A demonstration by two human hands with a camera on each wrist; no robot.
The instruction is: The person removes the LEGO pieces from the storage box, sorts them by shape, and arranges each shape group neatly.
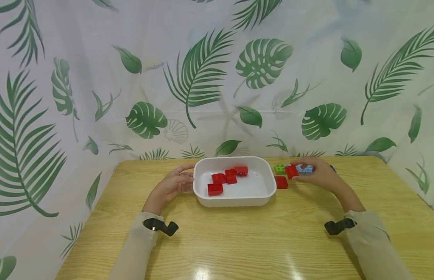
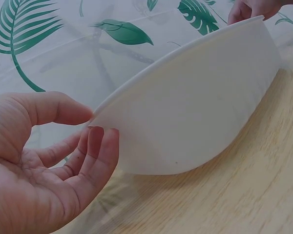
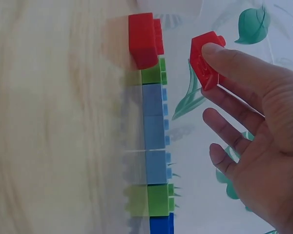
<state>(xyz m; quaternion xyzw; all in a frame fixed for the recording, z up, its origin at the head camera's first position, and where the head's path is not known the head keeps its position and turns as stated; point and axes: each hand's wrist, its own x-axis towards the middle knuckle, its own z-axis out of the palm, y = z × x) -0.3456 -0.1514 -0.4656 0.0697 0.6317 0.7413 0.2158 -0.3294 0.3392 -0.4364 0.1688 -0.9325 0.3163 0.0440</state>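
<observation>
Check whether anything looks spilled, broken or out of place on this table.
Nothing looks spilled or broken. Inside the white rectangular plastic tray, the rearmost red plastic block seems tipped, its studs facing forward, and its neighbours lie at mixed angles. That looks untidy against the straight row of green and blue plastic blocks.

Left arm extended forward, left fingers loosely bent, right arm extended forward, right fingers pinching

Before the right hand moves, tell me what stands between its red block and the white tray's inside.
The white tray has its right wall in the way; another red block sits just outside that wall. Nothing visible covers the tray's open top.
</observation>
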